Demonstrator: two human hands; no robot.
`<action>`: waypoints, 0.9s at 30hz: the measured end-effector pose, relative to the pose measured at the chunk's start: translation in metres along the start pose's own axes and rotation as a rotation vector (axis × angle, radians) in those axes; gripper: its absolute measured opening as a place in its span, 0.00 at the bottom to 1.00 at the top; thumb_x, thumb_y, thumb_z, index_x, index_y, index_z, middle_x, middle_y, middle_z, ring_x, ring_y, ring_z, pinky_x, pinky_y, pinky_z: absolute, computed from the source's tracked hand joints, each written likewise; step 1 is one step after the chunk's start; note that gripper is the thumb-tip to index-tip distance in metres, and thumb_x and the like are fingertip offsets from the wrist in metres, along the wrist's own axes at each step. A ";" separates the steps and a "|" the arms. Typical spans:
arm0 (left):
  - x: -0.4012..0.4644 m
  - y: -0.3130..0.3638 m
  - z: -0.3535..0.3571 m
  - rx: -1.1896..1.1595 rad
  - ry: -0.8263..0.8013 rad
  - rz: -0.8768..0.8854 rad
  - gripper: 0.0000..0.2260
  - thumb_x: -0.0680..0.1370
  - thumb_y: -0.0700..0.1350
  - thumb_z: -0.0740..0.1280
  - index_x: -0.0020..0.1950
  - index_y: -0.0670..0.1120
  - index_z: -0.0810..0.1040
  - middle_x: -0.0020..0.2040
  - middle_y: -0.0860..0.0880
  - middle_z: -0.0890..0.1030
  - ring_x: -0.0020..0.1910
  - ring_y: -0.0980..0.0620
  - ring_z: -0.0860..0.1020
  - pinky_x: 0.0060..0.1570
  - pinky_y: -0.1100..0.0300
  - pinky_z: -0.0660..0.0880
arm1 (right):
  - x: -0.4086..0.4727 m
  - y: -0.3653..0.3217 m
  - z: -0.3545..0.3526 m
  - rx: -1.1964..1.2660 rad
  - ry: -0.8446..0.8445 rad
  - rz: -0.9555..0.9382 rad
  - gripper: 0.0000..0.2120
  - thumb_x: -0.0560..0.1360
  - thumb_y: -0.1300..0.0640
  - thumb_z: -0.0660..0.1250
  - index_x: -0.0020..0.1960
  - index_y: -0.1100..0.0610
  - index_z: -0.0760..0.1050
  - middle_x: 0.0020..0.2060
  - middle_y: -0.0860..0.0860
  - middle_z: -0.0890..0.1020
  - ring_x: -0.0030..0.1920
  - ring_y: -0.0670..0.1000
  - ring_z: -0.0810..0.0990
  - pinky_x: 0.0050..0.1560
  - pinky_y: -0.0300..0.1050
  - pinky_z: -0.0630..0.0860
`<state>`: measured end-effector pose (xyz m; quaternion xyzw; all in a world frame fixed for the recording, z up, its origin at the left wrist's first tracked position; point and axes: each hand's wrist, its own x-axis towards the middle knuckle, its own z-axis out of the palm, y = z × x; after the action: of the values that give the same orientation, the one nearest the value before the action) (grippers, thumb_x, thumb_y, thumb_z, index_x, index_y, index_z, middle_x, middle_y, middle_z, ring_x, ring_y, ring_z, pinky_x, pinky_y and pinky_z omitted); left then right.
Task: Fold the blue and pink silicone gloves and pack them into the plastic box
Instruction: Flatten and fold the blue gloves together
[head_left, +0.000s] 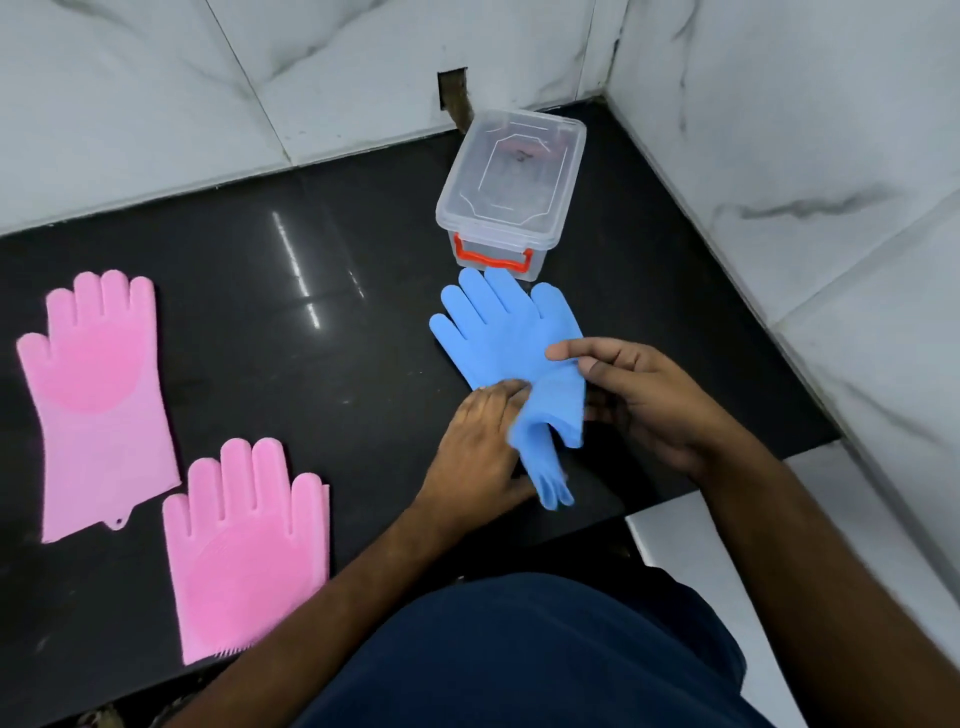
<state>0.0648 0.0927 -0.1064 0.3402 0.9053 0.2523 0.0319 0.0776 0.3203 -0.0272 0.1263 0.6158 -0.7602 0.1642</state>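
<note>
Two pink gloves, one (98, 400) at left, other (249, 551) at lower left, are lying flat, unfolded, on dark surface (311, 249). Blue gloves (511, 343) at frame centre are being folded: right hand (639, 400) is pinching turned-over cuff, left hand (480, 452) is gripping lower edge. Plastic box (511, 192), upper centre, is sitting lidded, just beyond blue fingertips. Nothing is being packed yet; most of task judged outstanding.

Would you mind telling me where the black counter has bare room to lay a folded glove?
Free: the black counter between the two flat pink silicone gloves and the blue silicone gloves. Crowded: around the lidded clear plastic box and both hands.
</note>
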 end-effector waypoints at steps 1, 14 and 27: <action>0.015 -0.004 0.003 -0.279 0.081 -0.351 0.23 0.79 0.57 0.71 0.64 0.41 0.77 0.62 0.46 0.80 0.61 0.50 0.80 0.70 0.57 0.70 | 0.001 0.001 -0.001 0.071 -0.022 0.016 0.14 0.83 0.62 0.59 0.62 0.57 0.82 0.49 0.56 0.86 0.48 0.51 0.85 0.47 0.42 0.82; 0.029 0.002 -0.023 -0.833 0.220 -0.441 0.07 0.82 0.51 0.69 0.47 0.51 0.81 0.39 0.53 0.86 0.33 0.53 0.84 0.33 0.55 0.80 | 0.016 0.007 -0.008 -1.127 0.422 -0.245 0.20 0.76 0.39 0.66 0.38 0.55 0.77 0.39 0.47 0.72 0.44 0.49 0.71 0.40 0.47 0.71; 0.073 -0.031 -0.040 -0.595 0.265 -0.633 0.13 0.78 0.50 0.74 0.40 0.43 0.76 0.46 0.43 0.83 0.36 0.50 0.78 0.36 0.53 0.77 | 0.044 0.016 0.008 -0.925 0.478 -0.098 0.10 0.77 0.47 0.68 0.54 0.50 0.73 0.51 0.51 0.74 0.43 0.46 0.76 0.42 0.41 0.70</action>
<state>-0.0194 0.1016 -0.0778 -0.0125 0.8491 0.5207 0.0876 0.0441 0.3056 -0.0571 0.1816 0.9126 -0.3657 0.0219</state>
